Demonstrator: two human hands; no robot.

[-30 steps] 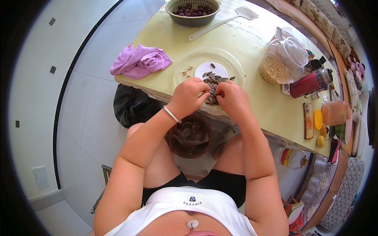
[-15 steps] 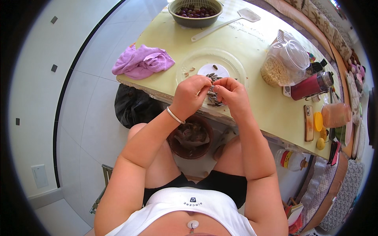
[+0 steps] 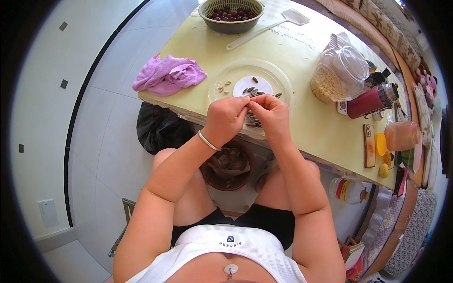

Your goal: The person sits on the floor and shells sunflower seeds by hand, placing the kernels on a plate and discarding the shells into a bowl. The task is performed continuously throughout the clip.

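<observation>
Over the near edge of the yellow counter (image 3: pixel 302 122), the person's two hands meet right above a clear glass plate (image 3: pixel 222 80). The left hand (image 3: pixel 228 118) is curled in a loose fist with its fingertips pinched together, and the right hand (image 3: pixel 272 115) is pinched the same way, thumb and fingers pressed up against the left one's. They look like they're gripping something tiny between them, probably one of the dark seeds, but it's too small and hidden by the fingers to say for sure. There's a thin bracelet (image 3: pixel 209 141) on the left wrist. The seeds (image 3: pixel 253 90) lie in a little scatter on the plate, some on a white disc in its middle, some peeking out just under the hands, and a few lighter bits sit off to the plate's left. Below the counter edge, between the person's knees, is a brown bowl (image 3: pixel 229 165) with husk-looking scraps in it. Farther left on the counter lies a crumpled purple cloth (image 3: pixel 167 75). At the far end sits a basket of dark red fruit (image 3: pixel 231 14) with a white long-handled scoop (image 3: pixel 269 27) lying just beside it. Off to the right there's a clear jar of grain (image 3: pixel 337 75), a red flask (image 3: pixel 370 100) on its side, and a phone (image 3: pixel 368 145).
</observation>
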